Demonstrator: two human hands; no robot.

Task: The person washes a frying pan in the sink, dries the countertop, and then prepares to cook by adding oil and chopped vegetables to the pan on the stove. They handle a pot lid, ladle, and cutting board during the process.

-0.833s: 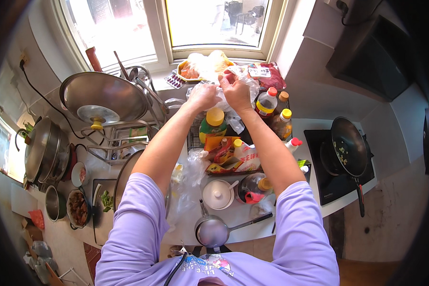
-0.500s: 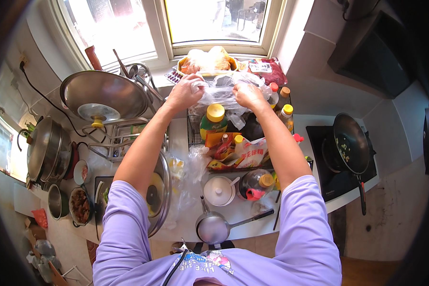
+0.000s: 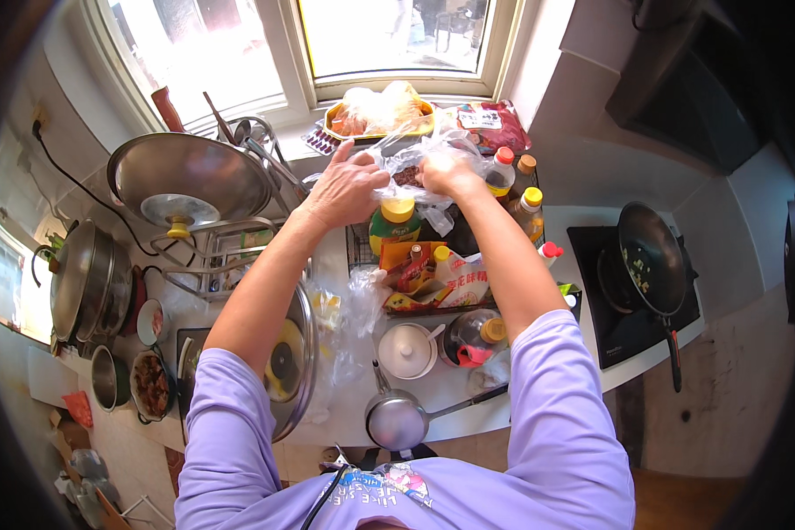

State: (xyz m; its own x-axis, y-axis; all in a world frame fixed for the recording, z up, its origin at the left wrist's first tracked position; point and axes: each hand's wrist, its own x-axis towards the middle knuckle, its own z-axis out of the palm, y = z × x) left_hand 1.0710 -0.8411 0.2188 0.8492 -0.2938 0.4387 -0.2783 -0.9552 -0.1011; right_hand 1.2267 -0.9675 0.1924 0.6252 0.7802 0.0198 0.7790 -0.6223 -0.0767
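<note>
Beyond a rack of seasonings lies a clear plastic bag, its mouth spread apart and small dark reddish-brown pieces showing inside. My left hand grips the bag's left edge between curled fingers, the index finger sticking up. At the right side of the mouth, my right hand is closed on the plastic; glare and blur hide its fingertips. Just below the bag stands a green bottle with a yellow cap. Right of my right hand is a red-capped bottle.
A yellow tray of wrapped food and a red packet line the windowsill. On the left are a large wok and a dish rack. A frying pan sits on the right cooktop. Nearer me are a white lidded jar and ladle.
Both hands have come slightly nearer me and the bag's mouth is wider, exposing the dark pieces. My right hand has moved in toward the opening; my left index finger has lifted.
</note>
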